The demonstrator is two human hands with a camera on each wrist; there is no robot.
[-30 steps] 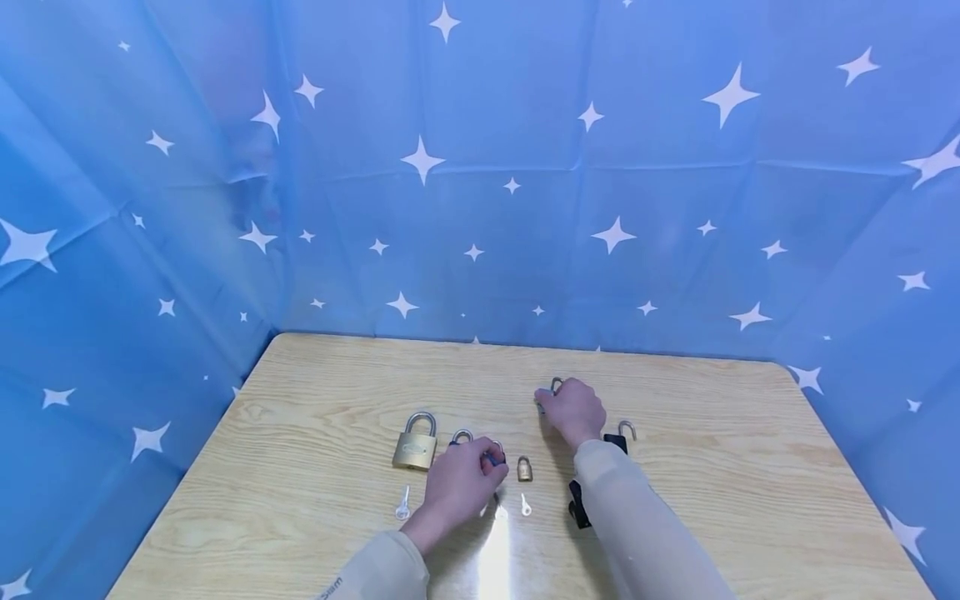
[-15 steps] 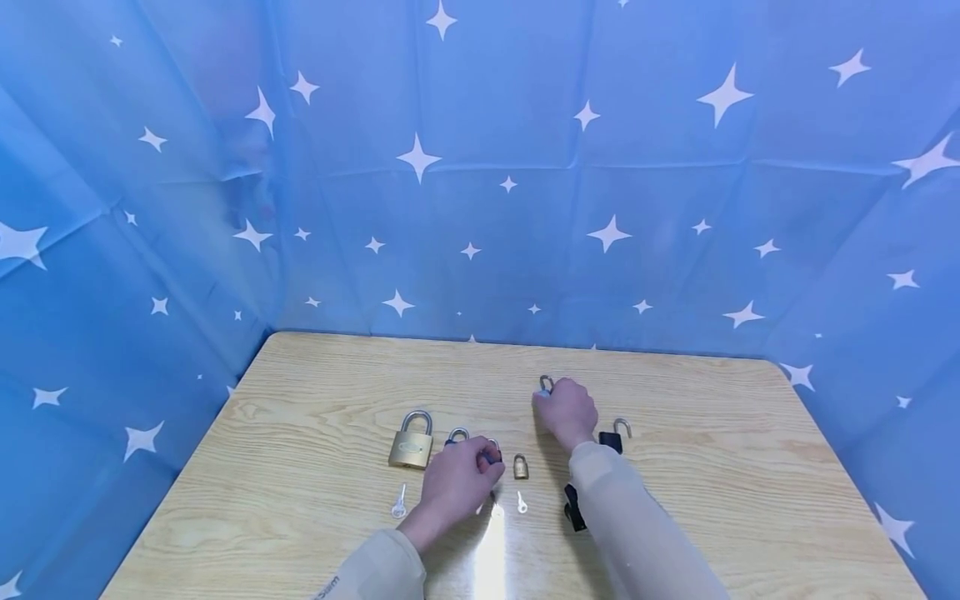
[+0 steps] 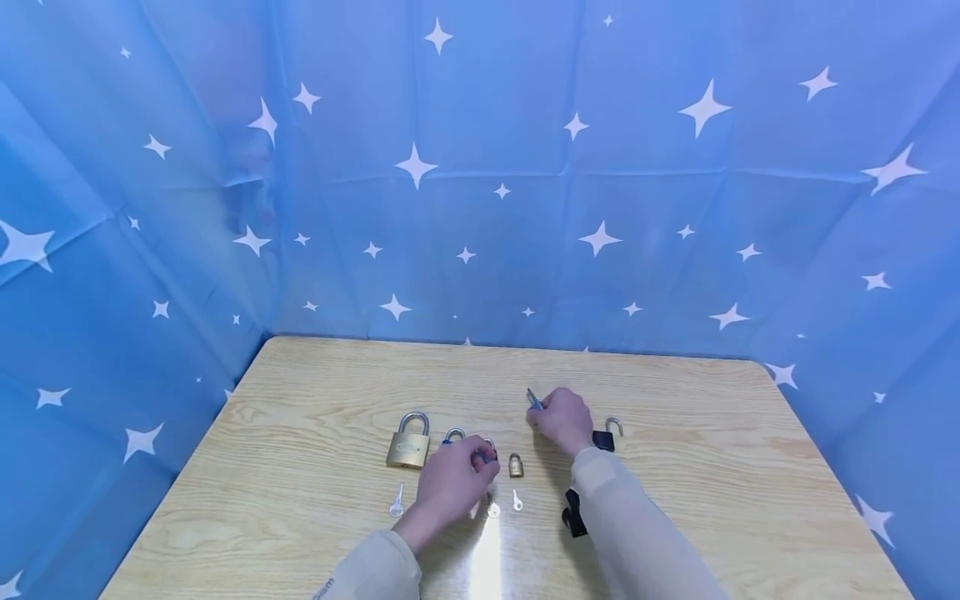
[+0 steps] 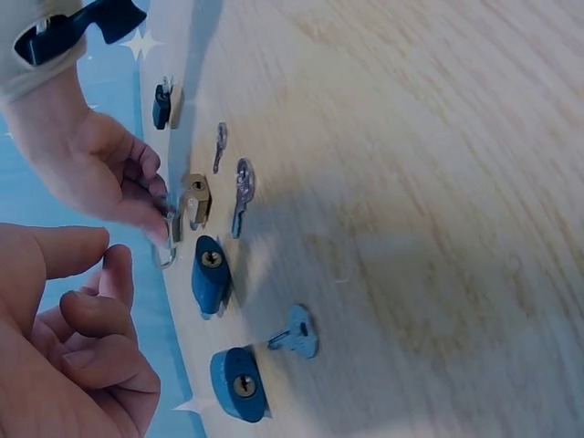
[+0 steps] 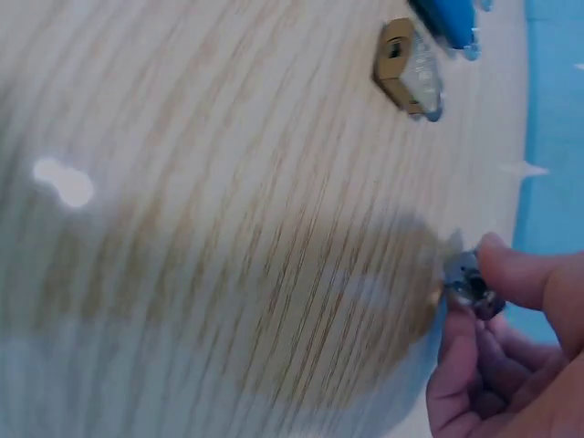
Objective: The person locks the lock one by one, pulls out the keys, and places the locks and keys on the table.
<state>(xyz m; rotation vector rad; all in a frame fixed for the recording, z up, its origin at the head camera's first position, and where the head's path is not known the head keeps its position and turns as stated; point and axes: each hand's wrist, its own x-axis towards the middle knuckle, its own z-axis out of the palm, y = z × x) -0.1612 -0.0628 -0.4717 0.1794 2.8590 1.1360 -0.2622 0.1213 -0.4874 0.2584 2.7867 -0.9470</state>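
Note:
My right hand [image 3: 566, 421] pinches a small silver padlock [image 5: 473, 285] between thumb and fingers, near the far side of the table. In the head view, only a thin part of that padlock shows beyond the fingertips. My left hand [image 3: 453, 479] hovers over two blue padlocks, its fingers loosely curled with nothing between them. The left wrist view shows the nearer blue padlock [image 4: 239, 383] and the other blue padlock [image 4: 211, 274], keyholes facing the camera. A small brass padlock [image 3: 516, 467] stands between my hands.
A large brass padlock [image 3: 408, 448] lies left of my left hand, with a key [image 3: 397, 500] below it. Another key [image 3: 517, 500] lies below the small brass padlock. A black padlock [image 3: 603, 440] with its shackle open lies beside my right wrist. Blue star-patterned curtain [image 3: 480, 208] surrounds the table.
My right hand has turned the silver padlock, so its shackle no longer shows as a loop above the fingers. My left hand has stayed over the blue padlocks. The head view has shifted slightly.

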